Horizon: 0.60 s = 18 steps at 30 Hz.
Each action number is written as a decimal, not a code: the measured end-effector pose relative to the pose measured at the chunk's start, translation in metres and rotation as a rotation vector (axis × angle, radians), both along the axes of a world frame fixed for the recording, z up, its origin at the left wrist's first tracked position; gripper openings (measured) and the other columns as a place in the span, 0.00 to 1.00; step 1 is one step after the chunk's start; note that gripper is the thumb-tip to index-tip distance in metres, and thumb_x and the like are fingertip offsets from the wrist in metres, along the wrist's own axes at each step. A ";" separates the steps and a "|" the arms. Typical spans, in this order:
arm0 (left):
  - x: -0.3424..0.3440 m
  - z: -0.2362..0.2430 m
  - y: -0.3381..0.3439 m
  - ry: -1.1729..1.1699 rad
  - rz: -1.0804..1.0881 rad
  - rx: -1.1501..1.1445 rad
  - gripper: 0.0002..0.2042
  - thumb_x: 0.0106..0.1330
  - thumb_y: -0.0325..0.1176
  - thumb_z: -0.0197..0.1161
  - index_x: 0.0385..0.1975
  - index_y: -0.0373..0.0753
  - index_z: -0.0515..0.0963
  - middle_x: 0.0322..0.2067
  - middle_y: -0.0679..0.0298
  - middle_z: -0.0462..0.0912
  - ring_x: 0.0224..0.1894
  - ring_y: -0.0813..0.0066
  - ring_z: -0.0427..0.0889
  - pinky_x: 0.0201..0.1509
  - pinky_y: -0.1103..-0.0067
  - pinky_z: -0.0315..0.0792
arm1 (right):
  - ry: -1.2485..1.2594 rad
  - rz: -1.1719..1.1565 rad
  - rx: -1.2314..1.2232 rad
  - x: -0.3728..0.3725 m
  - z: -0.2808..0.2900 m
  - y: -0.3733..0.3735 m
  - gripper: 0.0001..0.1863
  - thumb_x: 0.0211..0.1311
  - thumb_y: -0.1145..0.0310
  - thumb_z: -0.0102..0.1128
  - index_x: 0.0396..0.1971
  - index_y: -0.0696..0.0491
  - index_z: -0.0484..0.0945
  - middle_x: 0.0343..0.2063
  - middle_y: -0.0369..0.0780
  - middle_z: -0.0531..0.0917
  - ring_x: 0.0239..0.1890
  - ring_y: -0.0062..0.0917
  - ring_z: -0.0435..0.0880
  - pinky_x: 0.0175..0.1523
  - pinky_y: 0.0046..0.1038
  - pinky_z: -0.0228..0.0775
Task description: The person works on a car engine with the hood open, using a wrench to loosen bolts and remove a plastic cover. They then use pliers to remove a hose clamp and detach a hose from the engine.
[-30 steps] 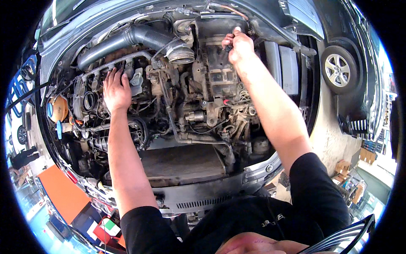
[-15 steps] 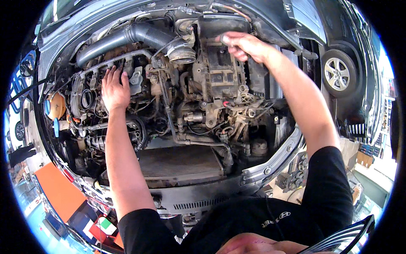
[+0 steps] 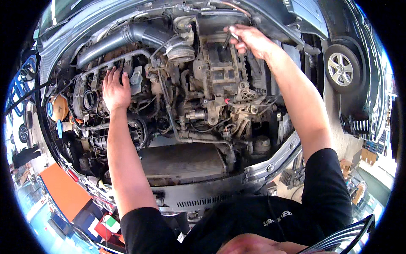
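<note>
Head cam: radiator [image 3: 182,163] near; L hand [image 3: 116,91] flat, fingers slightly spread, on engine [image 3: 135,80]; far R, R hand [image 3: 251,40] grips slim dark tool [image 3: 227,41] over grimy tray [image 3: 222,67]. Far L, duct [image 3: 146,34] end looks already disconnected; what's left, can't tell.

An exposed engine bay [image 3: 198,114], another car [image 3: 359,106] and probably an orange-topped bench [image 3: 63,186] show a vehicle workshop.

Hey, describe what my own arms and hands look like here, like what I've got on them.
Your left hand and right hand are both bare, with no gloves. No watch shows on either wrist. The left sleeve and right sleeve are short and black, matching your shirt, which has a small pale print.
</note>
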<state>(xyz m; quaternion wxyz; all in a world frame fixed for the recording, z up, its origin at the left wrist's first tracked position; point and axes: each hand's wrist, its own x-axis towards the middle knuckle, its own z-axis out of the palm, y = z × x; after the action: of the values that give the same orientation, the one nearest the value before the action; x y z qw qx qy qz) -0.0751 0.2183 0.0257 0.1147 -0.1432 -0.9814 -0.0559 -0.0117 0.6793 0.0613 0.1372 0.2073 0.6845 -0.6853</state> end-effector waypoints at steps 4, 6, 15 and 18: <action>-0.003 0.000 0.005 0.000 0.004 0.013 0.26 0.79 0.50 0.48 0.62 0.36 0.77 0.67 0.58 0.75 0.74 0.57 0.65 0.77 0.65 0.59 | -0.093 0.169 0.080 -0.012 0.008 0.012 0.20 0.80 0.56 0.52 0.63 0.49 0.76 0.29 0.30 0.73 0.21 0.10 0.61 0.22 0.16 0.54; -0.002 0.002 0.005 -0.002 0.009 0.005 0.26 0.79 0.50 0.48 0.62 0.36 0.77 0.68 0.58 0.75 0.74 0.57 0.65 0.77 0.65 0.59 | -0.103 0.305 0.244 -0.023 0.015 0.018 0.21 0.80 0.54 0.49 0.62 0.49 0.76 0.29 0.30 0.72 0.19 0.09 0.60 0.20 0.15 0.51; 0.000 0.003 0.007 -0.006 0.015 0.012 0.25 0.78 0.50 0.49 0.62 0.37 0.77 0.67 0.58 0.75 0.73 0.56 0.65 0.77 0.65 0.60 | -0.071 -0.148 0.000 -0.029 -0.003 0.020 0.17 0.82 0.59 0.48 0.55 0.57 0.76 0.26 0.34 0.71 0.20 0.12 0.61 0.19 0.16 0.52; -0.003 -0.002 0.002 0.017 0.022 -0.023 0.23 0.77 0.50 0.50 0.62 0.43 0.78 0.67 0.62 0.75 0.74 0.60 0.65 0.77 0.64 0.60 | -0.055 -0.299 -0.222 -0.021 -0.009 0.020 0.16 0.82 0.59 0.49 0.50 0.59 0.74 0.28 0.36 0.71 0.20 0.13 0.60 0.19 0.17 0.52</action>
<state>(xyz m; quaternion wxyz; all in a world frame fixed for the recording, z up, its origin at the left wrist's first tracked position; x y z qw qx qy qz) -0.0783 0.2205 0.0241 0.1218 -0.1341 -0.9825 -0.0424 -0.0325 0.6995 0.0521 0.0745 0.3088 0.5623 -0.7635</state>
